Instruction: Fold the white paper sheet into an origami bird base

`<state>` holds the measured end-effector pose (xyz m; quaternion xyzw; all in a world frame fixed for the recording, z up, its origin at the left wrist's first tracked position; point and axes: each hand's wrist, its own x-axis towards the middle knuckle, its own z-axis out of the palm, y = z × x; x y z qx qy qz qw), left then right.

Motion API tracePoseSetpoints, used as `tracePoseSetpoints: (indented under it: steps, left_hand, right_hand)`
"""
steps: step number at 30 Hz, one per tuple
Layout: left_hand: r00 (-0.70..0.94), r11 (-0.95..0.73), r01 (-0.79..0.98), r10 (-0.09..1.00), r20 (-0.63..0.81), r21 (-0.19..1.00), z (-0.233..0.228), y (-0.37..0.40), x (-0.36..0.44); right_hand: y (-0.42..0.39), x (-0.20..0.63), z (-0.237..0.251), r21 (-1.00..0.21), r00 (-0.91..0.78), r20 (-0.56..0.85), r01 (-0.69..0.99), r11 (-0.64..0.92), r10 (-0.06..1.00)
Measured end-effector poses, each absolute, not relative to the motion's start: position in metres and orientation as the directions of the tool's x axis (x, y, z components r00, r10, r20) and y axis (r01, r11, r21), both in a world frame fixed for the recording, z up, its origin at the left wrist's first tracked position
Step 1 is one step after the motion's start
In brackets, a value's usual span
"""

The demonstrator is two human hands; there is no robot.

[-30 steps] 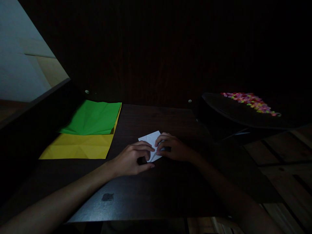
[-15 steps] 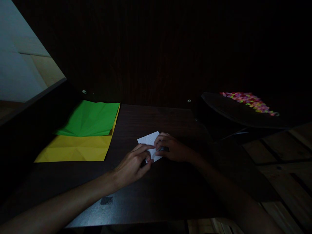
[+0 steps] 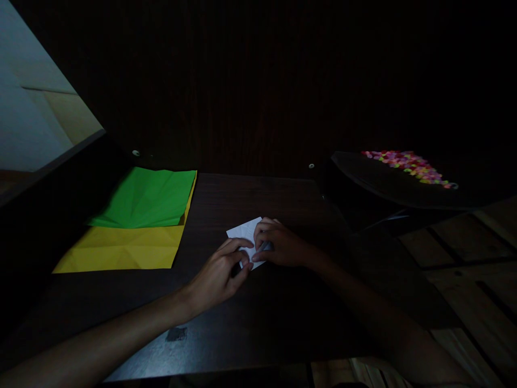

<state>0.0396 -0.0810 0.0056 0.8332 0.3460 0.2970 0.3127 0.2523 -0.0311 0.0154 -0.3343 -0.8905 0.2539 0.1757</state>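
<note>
A small folded piece of white paper (image 3: 243,229) lies on the dark wooden table (image 3: 250,196), slightly turned, in the middle of the head view. My left hand (image 3: 220,270) is at its near left side, fingers curled and closed on the paper's lower part. From the right, my right hand (image 3: 283,243) covers the paper's right side with bent fingers pressed onto it. The fingertips of both hands are close together over the paper. Parts of the paper are hidden beneath the fingers, and the dim light hides the fine creases.
Creased green paper (image 3: 147,196) lies over a larger yellow sheet (image 3: 121,250) at the left. A dark curved surface (image 3: 363,175) on the right carries a pile of small colourful pieces (image 3: 412,165). A dark upright panel (image 3: 226,91) bounds the table's back.
The right thumb and fingers have drawn slightly inward on the paper, nearer the left fingertips. My left hand stays almost in place. The whole view has shifted slightly.
</note>
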Motion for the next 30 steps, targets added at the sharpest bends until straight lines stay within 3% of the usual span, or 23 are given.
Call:
tracePoseSetpoints:
  steps: [11, 30]
  left_hand:
    - [0.567, -0.567, 0.355, 0.763, 0.312, 0.743, 0.005, -0.081, 0.041]
    - [0.537, -0.533, 0.356, 0.789, 0.299, 0.767, 0.009, -0.077, 0.041]
  right_hand:
    - [-0.024, 0.243, 0.026, -0.506, -0.754, 0.057, 0.543, 0.67, 0.654]
    - [-0.028, 0.233, 0.035, -0.391, -0.722, -0.028, 0.644, 0.657, 0.691]
